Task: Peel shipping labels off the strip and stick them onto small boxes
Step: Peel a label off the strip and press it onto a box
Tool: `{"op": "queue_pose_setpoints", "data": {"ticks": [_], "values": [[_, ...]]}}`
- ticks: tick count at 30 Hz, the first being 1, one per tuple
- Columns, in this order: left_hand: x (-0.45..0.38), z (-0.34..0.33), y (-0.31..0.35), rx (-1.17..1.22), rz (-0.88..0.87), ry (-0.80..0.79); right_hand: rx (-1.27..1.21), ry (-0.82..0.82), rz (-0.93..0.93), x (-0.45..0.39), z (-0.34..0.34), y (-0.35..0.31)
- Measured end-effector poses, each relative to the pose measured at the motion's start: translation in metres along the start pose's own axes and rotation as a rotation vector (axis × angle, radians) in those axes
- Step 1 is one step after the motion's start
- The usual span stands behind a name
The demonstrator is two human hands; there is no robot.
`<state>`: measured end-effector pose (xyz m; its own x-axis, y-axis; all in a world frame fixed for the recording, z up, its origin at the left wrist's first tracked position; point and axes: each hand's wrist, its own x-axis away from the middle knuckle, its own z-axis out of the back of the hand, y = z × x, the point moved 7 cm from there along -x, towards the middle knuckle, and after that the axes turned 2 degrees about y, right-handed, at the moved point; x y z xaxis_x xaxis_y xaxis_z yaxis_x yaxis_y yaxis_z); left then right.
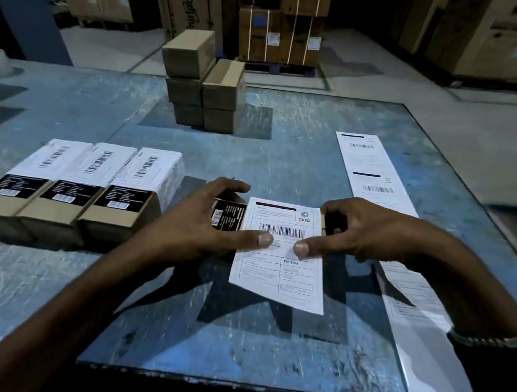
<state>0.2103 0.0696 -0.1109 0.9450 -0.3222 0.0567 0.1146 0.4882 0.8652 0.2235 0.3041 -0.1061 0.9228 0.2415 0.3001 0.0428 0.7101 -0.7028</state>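
Pressing a thin, limp label [282, 251] onto the small box [228, 216] mid-desk [287, 166] with both thumbs, left hand [205, 218] and right hand [354, 231] curled round the box ends; best smoothed from the centre outward, overhang folded down gently to avoid creases

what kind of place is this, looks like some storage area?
Most likely a warehouse packing station: tall strapped cartons stand on the concrete floor behind a worn blue table, which holds a stack of small boxes and a strip of shipping labels.
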Motion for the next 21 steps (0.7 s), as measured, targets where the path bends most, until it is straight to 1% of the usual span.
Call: {"op": "queue_pose_setpoints", "data": {"ticks": [1, 3, 5, 7, 11, 13, 16, 17, 19, 21], "values": [[0.001, 0.000, 0.000, 0.033, -0.001, 0.011, -0.019, 0.007, 0.002, -0.001, 0.000, 0.000], [0.001, -0.001, 0.001, 0.134, 0.002, 0.102, -0.056, 0.021, 0.011, -0.001, -0.001, -0.002], [0.004, -0.007, 0.000, 0.334, 0.016, 0.212, -0.071, 0.011, 0.010, -0.001, -0.002, -0.003], [0.006, -0.014, -0.003, 0.472, 0.042, 0.267, -0.073, -0.027, 0.018, 0.003, -0.004, -0.003], [-0.001, -0.010, -0.012, 0.380, 0.004, 0.434, -0.074, -0.093, 0.045, 0.011, -0.003, -0.004], [-0.004, -0.005, -0.012, 0.370, -0.011, 0.506, -0.138, -0.061, 0.060, 0.011, 0.000, -0.005], [-0.008, 0.009, -0.008, 0.421, -0.006, 0.608, -0.363, 0.043, 0.076, 0.006, 0.009, -0.006], [-0.010, 0.014, -0.005, 0.437, -0.016, 0.635, -0.456, 0.051, 0.069, 0.005, 0.010, -0.006], [-0.018, 0.021, 0.010, 0.408, -0.084, 0.655, -0.606, 0.025, 0.065, 0.004, 0.009, -0.008], [-0.025, 0.021, 0.031, 0.368, -0.194, 0.661, -0.727, -0.017, 0.103, 0.005, 0.007, -0.013]]}}
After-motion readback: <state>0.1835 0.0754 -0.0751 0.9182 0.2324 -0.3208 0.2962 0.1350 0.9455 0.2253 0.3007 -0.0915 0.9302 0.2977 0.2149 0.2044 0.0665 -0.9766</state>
